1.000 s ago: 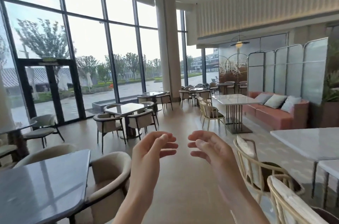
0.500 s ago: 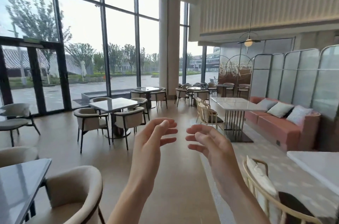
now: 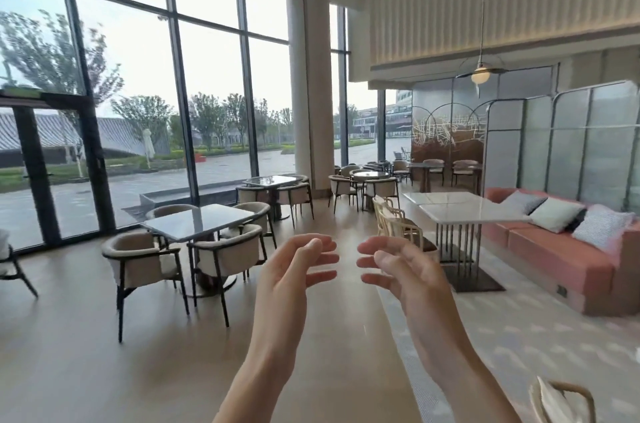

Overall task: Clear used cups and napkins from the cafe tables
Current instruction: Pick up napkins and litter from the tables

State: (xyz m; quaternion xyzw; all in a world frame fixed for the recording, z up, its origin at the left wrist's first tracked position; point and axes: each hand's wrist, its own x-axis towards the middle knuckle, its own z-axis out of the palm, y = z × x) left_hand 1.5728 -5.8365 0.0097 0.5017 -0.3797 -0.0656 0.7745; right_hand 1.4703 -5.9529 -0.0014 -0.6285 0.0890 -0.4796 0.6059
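**No cups or napkins in view yet**

We can't spot a cup or napkin on any tabletop from here. Nearest candidates: dark table (image 3: 199, 222) ahead-left, closer to our left hand (image 3: 287, 279); white table (image 3: 460, 209) ahead-right, on the side of our right hand (image 3: 405, 272). Both hands are raised, palms facing, fingers loosely curved, holding nothing. The floor aisle between the tables is open; chairs (image 3: 225, 249) ring the dark table, so we'd approach from a corner.

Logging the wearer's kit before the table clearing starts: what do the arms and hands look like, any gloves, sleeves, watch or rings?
Both the left hand and the right hand are bare: no gloves. No rings show on the fingers. No watch or band at either wrist, and the forearms are uncovered down to the frame's bottom edge, so no sleeve is in view.
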